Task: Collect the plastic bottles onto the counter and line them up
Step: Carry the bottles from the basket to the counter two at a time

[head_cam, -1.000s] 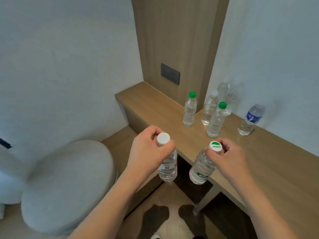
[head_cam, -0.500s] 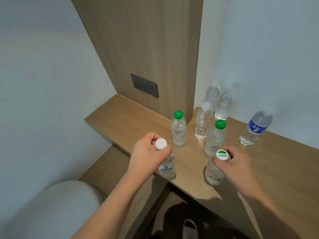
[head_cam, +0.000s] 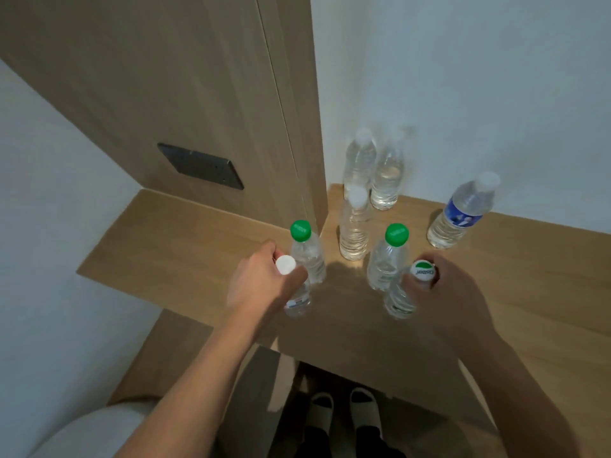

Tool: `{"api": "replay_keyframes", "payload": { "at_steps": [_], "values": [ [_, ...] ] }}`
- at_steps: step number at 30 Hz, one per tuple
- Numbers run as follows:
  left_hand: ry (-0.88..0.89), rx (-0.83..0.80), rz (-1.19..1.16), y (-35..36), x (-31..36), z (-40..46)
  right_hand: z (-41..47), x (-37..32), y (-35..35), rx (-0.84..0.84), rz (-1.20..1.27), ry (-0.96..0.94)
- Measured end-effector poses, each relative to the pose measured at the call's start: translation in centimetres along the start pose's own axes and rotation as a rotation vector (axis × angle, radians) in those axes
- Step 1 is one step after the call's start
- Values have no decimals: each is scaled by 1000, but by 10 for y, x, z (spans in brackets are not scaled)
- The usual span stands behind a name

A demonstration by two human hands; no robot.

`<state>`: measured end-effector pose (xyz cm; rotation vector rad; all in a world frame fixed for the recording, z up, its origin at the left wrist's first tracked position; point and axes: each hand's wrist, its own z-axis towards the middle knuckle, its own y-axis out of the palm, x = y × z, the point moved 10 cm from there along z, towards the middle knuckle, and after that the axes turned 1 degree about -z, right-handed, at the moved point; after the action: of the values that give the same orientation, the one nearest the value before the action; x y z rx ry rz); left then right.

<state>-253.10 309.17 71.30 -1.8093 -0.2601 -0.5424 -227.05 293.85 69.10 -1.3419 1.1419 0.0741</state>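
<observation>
Both hands are over the wooden counter (head_cam: 185,256), each wrapped around the neck of a small clear plastic bottle. The left hand (head_cam: 256,285) grips a white-capped bottle (head_cam: 297,299) with a red-and-white label low on its body; its base looks down on the counter near the front edge, though I can't be sure it is fully set. The right hand (head_cam: 443,292) curls around a bottle (head_cam: 398,299) whose white cap carries a green mark and lettering; it leans a little to the left, base at the counter top.

Just behind the left one stands a green-capped bottle (head_cam: 305,249), nearly touching it. A second green-capped bottle (head_cam: 386,259) stands right against the right-hand one. Between and behind them is a white-capped bottle (head_cam: 353,226), and two more clear bottles (head_cam: 373,166) sit in the corner by the white wall. A blue-labelled bottle (head_cam: 463,213) stands apart to the right.

A dark switch plate (head_cam: 201,166) is set in the wood panel behind. Slippered feet (head_cam: 344,411) show below the counter edge.
</observation>
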Motion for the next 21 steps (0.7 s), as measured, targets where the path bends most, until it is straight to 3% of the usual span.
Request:
{"api": "replay_keyframes", "payload": {
  "at_steps": [6,10,13,16,21],
  "values": [
    [76,-104,279,-3,0,0,-11,4,-4,72,14,57],
    [104,-262,307,0,3,-4,-25,5,-8,-25,-43,162],
    [268,-127,364,-21,27,-8,-43,-1,-23,55,-75,157],
    [516,51,189,-37,71,-22,-70,-1,-42,187,-59,118],
    [823,18,76,0,145,-66,-124,7,-83,372,-109,62]
  ]
}}
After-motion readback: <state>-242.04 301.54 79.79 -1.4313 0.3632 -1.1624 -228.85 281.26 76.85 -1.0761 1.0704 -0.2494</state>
